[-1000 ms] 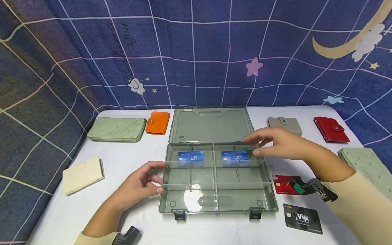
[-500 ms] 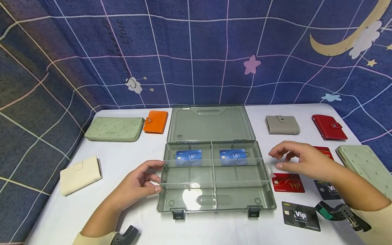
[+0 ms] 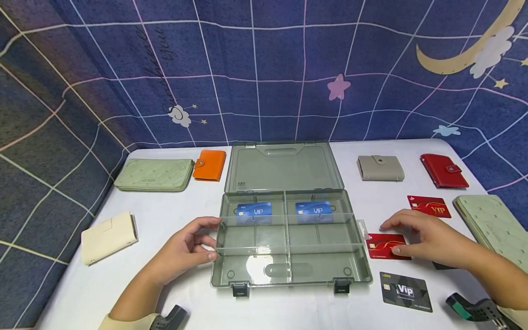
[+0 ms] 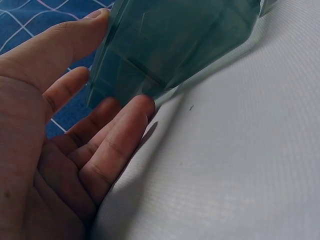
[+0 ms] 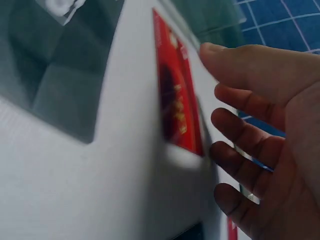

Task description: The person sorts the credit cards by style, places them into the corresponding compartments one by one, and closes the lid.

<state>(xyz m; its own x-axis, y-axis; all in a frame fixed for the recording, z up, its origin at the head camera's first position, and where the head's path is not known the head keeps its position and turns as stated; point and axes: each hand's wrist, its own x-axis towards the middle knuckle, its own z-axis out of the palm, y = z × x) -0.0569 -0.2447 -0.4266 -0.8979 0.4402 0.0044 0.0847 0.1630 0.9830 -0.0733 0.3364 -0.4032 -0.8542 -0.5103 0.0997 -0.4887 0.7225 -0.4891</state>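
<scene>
An open grey-green compartment box (image 3: 321, 268) lies in the middle of the white table, lid laid back. Its two back compartments each hold a blue VIP card (image 3: 255, 211) (image 3: 315, 210). My left hand (image 3: 211, 239) rests against the box's left wall, thumb and relaxed fingers touching it; the left wrist view shows the left hand (image 4: 122, 60) against the box (image 4: 165, 45). My right hand (image 3: 389, 237) is spread over a red card (image 3: 379, 247) lying just right of the box. In the right wrist view the right hand (image 5: 212, 100) is by the red card (image 5: 175, 100) without gripping it.
A second red VIP card (image 3: 429, 206) and a black VIP card (image 3: 406, 291) lie to the right. Around the table lie a long green wallet (image 3: 154, 174), an orange one (image 3: 210, 164), a cream one (image 3: 108, 237), a grey one (image 3: 380, 168), a red one (image 3: 443, 170) and another green one (image 3: 491, 220).
My right hand has left the box's back right compartment and moved right and down to the red card on the table. The left hand has stayed at the box's left wall.
</scene>
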